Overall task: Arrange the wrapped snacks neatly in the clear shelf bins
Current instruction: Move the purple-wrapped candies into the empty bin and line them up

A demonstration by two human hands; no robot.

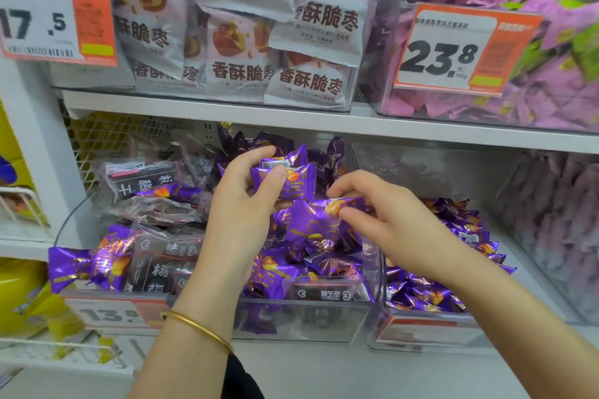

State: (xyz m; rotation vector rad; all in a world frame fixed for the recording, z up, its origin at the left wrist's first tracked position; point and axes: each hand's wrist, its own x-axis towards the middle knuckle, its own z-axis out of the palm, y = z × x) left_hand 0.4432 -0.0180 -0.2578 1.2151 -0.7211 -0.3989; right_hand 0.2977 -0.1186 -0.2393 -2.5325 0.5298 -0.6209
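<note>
A clear shelf bin (304, 317) on the lower shelf holds a mix of shiny purple wrapped snacks and dark brown packets (162, 262). My left hand (243, 201) grips a few purple snacks (291, 176) above the pile. Just to the right, my right hand (385, 217) pinches another purple snack (311, 223) lying on top of the heap. A second clear bin (421, 330) to the right is filled with the same purple snacks (453, 256). One purple snack (84, 266) hangs over the left front edge of the mixed bin.
The upper shelf (291, 120) carries bins of white and pink jujube bags (246, 42) and pink-purple wrappers (534, 91), with orange price tags (453, 48). A wire rack with yellow bags (32, 301) stands at left. A frosted bin (551, 220) sits far right.
</note>
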